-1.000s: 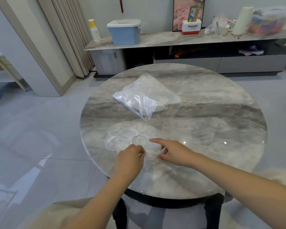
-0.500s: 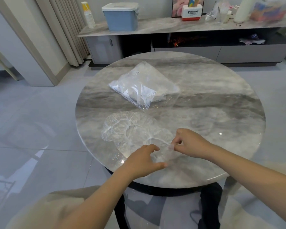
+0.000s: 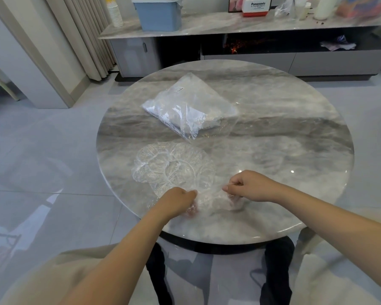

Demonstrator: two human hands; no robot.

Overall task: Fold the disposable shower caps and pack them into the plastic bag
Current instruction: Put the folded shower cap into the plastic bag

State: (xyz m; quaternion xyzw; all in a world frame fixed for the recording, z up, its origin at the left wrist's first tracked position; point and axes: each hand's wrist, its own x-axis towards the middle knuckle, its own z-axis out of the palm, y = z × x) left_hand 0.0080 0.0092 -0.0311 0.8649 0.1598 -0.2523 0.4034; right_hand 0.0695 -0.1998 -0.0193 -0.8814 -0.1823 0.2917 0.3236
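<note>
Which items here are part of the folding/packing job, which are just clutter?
In the job:
shower caps, spread on the round table
plastic bag, behind the caps
left hand and right hand, both gripping a cap's near edge

Lying about, on the sideboard:
blue box
Panasonic box
white roll

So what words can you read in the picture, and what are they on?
"Panasonic" on the white-and-red box on the shelf.
Small line under it: too small to read.
White sticker on the plastic bag: print too small to read.
Yellow-topped bottle: label blurred.
</note>
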